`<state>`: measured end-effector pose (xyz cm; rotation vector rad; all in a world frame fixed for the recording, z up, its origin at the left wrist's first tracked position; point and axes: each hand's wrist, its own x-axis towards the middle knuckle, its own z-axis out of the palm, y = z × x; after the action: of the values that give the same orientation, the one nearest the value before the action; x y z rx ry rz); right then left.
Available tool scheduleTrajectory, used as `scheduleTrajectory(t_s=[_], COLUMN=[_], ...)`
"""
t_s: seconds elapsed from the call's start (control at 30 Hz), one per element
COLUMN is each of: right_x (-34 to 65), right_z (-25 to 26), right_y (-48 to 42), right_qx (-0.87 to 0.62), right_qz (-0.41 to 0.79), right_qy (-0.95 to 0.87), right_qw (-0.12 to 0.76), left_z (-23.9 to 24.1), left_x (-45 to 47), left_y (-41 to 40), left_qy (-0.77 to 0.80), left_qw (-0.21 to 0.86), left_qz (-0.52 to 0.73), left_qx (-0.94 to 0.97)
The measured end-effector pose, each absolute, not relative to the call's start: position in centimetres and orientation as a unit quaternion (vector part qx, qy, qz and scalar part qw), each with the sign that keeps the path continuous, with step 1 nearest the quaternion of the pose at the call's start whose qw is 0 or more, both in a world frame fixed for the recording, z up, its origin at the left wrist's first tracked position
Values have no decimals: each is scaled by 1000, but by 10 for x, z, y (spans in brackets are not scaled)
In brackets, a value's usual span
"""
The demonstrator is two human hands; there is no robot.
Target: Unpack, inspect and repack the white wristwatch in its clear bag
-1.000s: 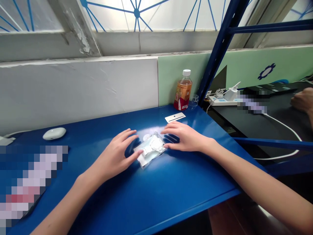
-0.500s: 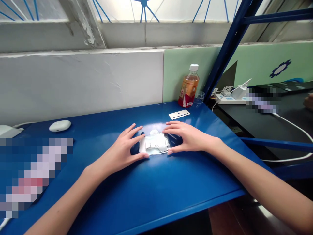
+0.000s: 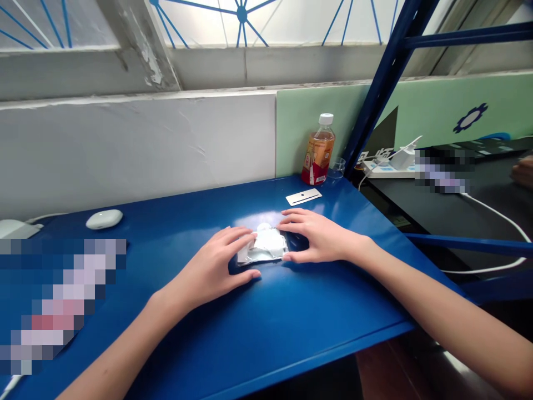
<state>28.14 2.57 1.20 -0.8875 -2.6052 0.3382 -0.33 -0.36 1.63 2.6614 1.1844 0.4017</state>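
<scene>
Between my two hands a small clear packet (image 3: 268, 244) with something white inside lies flat on the blue desk (image 3: 266, 322). Glare washes out what it contains. My left hand (image 3: 220, 258) is at the packet's left side, fingers stretched over its left part and thumb apart near the front edge. On the other side, my right hand (image 3: 312, 233) has its fingers and thumb spread, with the tips at the packet's right edge. I cannot tell how firmly either hand touches it; neither has closed round it.
A white card (image 3: 303, 197) and a drink bottle (image 3: 319, 153) are at the back right, beside a clear round piece (image 3: 336, 168). A white earbud case (image 3: 104, 219) is at left. Blue frame bars (image 3: 375, 100) bound the right side; a power strip (image 3: 389, 169) lies beyond them.
My left hand has shifted right, its fingers coming over the packet's left part and its thumb moving off the front edge. My right hand stays at the right edge.
</scene>
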Motion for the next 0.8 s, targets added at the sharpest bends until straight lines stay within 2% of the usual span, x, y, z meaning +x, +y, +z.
scheduleTrajectory(t_s=[0.27,0.43,0.57,0.67,0.8], right_x=[284,280,273,268,265], right_z=[15,11,14,21,27], right_y=[26,25,17,10,7], right_qx=[-271,-239,-216,-229,-313], right_qz=[94,89,161,240,357], right_qy=[-939,-920,-880,-831,-765], right_qw=[188,297,391,447,436], left_z=[12,16,22,25,27], left_x=[2,4,9,14,18], left_y=[-6,-7,-11,-16,-19], left_qy=[385,372,336,327,371], left_qw=[82,62,45,74,148], left_qz=[170,225,316,374,406], left_qx=[904,898,886,865,822])
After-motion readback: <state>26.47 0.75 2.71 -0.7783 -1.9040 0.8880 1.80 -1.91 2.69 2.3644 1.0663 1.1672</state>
